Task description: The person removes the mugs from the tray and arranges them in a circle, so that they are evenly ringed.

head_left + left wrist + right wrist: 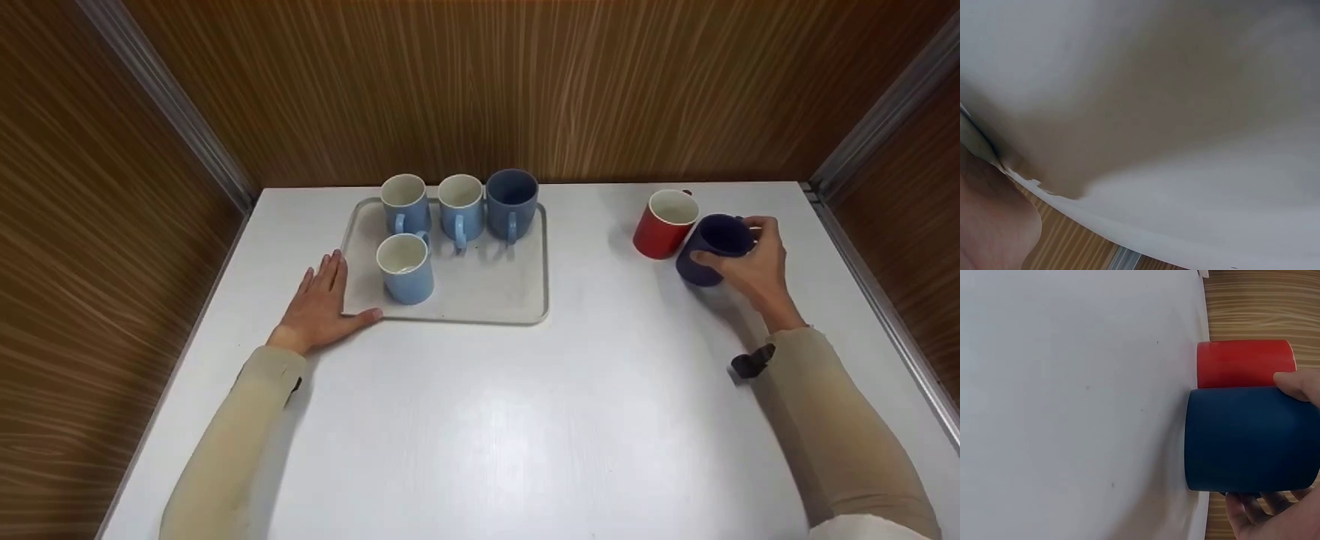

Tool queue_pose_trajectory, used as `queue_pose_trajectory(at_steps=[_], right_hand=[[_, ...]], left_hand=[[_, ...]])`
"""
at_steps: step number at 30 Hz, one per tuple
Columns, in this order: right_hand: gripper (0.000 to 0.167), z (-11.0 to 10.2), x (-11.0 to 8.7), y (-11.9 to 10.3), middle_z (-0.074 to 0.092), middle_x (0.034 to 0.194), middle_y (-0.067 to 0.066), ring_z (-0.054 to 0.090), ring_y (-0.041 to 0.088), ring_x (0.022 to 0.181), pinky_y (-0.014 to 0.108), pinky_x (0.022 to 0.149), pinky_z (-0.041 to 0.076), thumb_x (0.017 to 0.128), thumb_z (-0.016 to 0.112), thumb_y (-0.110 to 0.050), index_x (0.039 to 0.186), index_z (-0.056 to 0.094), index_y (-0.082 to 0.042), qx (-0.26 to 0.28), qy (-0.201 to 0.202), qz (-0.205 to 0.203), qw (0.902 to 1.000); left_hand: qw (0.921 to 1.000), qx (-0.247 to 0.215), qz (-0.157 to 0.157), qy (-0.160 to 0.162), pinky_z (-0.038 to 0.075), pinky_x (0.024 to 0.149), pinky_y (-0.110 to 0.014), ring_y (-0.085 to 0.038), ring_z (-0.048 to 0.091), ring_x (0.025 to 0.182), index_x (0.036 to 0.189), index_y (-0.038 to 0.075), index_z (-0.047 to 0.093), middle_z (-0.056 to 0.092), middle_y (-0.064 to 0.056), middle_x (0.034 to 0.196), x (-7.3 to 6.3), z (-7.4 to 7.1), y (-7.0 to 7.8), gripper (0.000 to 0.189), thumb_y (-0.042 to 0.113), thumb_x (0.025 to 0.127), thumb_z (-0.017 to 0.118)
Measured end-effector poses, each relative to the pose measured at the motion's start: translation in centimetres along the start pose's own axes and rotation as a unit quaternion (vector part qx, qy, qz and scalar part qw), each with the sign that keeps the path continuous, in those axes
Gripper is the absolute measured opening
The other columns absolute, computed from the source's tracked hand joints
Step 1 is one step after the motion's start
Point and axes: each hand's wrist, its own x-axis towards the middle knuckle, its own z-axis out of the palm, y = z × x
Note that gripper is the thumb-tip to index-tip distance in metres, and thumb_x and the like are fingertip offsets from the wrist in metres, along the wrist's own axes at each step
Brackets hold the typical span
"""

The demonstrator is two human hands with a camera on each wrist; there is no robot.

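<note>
My right hand [757, 266] grips a dark blue mug [699, 259], thumb on the near side and fingers round the far side by its handle. That mug [1247, 439] fills much of the right wrist view, beside a red mug [657, 234] with a white inside. At the front left corner of a pale tray [487, 292], my left hand [319, 307] lies with fingers straight, touching the edge. The tray bears light blue mugs [409, 283], [405, 214], [462, 217] and a greyish-blue mug [512, 210]. The left wrist view shows little besides part of the hand.
The white table [487, 420] stretches in front of the tray and between the hands. Wood-patterned panels [465, 90] enclose it at the back and sides, with metal posts [172, 105] in the corners.
</note>
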Motion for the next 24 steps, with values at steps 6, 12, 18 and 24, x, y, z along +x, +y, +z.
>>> queue_pose_trajectory(at_steps=[6,12,18,24], right_hand=[[0.103,0.0,0.5,-0.4,0.038,0.162,0.025,0.038,0.040,0.149,0.059,0.127,0.036,0.085,0.089,-0.038,0.159,0.026,-0.004,0.001,-0.006,-0.002,1.0000],[0.104,-0.1,0.9,-0.2,0.032,0.168,0.026,0.033,0.043,0.155,0.060,0.128,0.033,0.088,0.086,-0.038,0.163,0.021,-0.005,-0.002,-0.016,0.009,0.9998],[0.107,-0.1,1.1,0.1,0.029,0.170,0.026,0.030,0.043,0.157,0.060,0.129,0.031,0.088,0.086,-0.040,0.164,0.019,-0.005,-0.002,-0.018,0.016,0.9997],[0.107,-0.3,1.2,0.0,0.028,0.170,0.026,0.030,0.044,0.157,0.062,0.129,0.031,0.088,0.086,-0.039,0.165,0.018,-0.005,-0.008,-0.024,0.015,0.9996]], left_hand=[[1.0000,-0.001,-0.003,0.002,-0.002,0.135,-0.057,-0.038,-0.003,0.168,0.170,-0.003,0.004,-0.004,-0.020,0.180,0.0,-0.1,-0.2,0.130,0.091,0.090,0.046],[1.0000,-0.006,-0.005,-0.002,-0.002,0.135,-0.057,-0.038,-0.003,0.168,0.170,-0.002,0.004,-0.005,-0.019,0.180,0.0,0.1,0.0,0.130,0.092,0.090,0.046],[1.0000,-0.002,-0.003,-0.003,-0.002,0.135,-0.057,-0.038,-0.003,0.168,0.170,-0.002,0.004,-0.005,-0.019,0.180,0.1,0.2,0.0,0.130,0.092,0.090,0.045],[1.0000,0.000,-0.001,-0.005,-0.002,0.136,-0.056,-0.037,-0.004,0.168,0.170,-0.002,0.003,-0.006,-0.019,0.180,0.1,0.2,-0.1,0.131,0.093,0.090,0.044]])
